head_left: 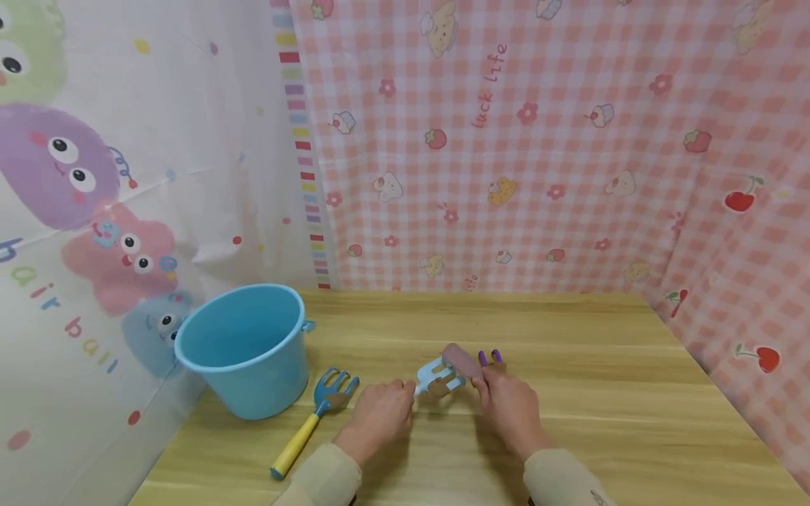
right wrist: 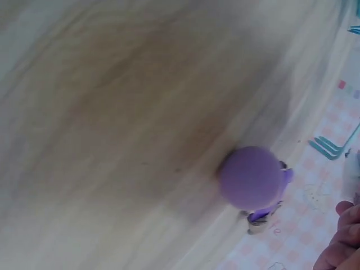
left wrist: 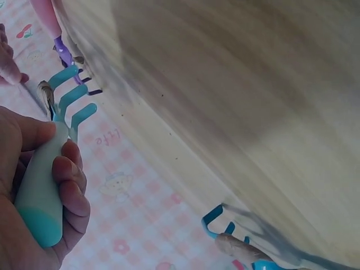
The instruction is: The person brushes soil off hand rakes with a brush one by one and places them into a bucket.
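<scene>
My left hand (head_left: 382,411) grips a small toy hand rake (left wrist: 40,188) by its pale handle with a teal end. A brown lump (head_left: 438,387) clings to its light-blue tines. My right hand (head_left: 511,407) pinches a flat mauve-grey piece (head_left: 462,360) against the tines; its exact kind is unclear. Beneath that hand lies a purple rake (head_left: 484,359) with brown bits on it, its round handle end (right wrist: 250,177) showing in the right wrist view. To the left, a blue rake (head_left: 295,446) with a yellow handle rests on the table, brown stuff on its tines.
A light-blue bucket (head_left: 268,383) stands upright at the table's left edge, its inside partly visible. The wooden table (head_left: 607,393) has a few dark specks. Pink checked cloth (head_left: 506,140) hangs behind and right, a white patterned sheet (head_left: 209,126) at left.
</scene>
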Demonstrator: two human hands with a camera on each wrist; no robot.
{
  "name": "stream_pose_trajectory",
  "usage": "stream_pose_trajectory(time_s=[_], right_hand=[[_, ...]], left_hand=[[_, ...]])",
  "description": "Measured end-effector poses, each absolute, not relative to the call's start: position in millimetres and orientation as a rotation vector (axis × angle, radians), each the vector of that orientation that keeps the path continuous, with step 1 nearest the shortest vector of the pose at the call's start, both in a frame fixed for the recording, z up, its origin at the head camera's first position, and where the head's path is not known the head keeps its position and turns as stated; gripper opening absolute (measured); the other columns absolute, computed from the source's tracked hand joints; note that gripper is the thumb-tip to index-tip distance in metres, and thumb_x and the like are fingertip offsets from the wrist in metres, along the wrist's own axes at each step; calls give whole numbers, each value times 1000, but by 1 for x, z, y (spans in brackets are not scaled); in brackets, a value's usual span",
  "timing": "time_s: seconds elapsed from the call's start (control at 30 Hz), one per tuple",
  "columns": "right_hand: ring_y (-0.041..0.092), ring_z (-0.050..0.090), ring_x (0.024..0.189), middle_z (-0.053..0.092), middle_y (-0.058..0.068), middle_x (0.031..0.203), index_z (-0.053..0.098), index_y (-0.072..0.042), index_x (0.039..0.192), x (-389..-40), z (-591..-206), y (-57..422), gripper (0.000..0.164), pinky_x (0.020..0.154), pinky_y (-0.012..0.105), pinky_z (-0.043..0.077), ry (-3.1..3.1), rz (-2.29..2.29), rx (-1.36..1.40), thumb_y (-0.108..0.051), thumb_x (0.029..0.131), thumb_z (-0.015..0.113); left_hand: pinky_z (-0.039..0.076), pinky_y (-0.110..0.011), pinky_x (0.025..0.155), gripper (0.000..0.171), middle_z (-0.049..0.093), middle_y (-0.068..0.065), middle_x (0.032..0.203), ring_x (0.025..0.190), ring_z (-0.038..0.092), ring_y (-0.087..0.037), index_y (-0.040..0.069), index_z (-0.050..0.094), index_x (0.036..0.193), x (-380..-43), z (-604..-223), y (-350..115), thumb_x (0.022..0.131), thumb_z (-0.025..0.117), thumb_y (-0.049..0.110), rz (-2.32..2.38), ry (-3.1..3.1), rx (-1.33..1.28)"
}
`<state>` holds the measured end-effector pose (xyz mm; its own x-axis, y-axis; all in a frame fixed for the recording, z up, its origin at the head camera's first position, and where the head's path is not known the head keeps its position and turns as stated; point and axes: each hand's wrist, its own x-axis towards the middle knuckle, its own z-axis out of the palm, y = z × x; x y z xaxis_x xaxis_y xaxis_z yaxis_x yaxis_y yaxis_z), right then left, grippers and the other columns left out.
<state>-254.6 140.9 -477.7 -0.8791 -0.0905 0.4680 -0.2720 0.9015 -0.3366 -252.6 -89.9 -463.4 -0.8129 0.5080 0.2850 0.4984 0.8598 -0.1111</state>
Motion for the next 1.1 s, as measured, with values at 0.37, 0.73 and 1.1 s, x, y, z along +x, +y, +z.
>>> stream_pose_trajectory(time_s=[0.37, 0.73, 1.1], right_hand=[[24, 63, 62, 59, -4, 66, 63, -15, 78, -247, -471, 123, 17, 52, 41, 48, -2602, 578, 445, -23, 92, 70], [33, 65, 63, 60, 2, 65, 58, -16, 72, -251, -476, 125, 24, 52, 46, 47, -2612, 558, 349, -24, 91, 71], [25, 62, 57, 64, 3, 67, 68, -11, 83, -255, -478, 141, 16, 49, 40, 47, -2694, 545, 269, -23, 93, 69]], left_hand=[[38, -29, 45, 15, 52, 1, 67, 51, 48, -13, 12, 59, 84, -257, -457, -90, 86, 70, 21, 91, -2699, -750], [35, -27, 44, 15, 49, 2, 67, 50, 43, -11, 12, 57, 85, -257, -460, -92, 88, 69, 21, 60, -2729, -737], [39, -29, 46, 14, 52, 1, 67, 51, 48, -14, 12, 58, 85, -254, -463, -92, 88, 69, 21, 67, -2724, -754]])
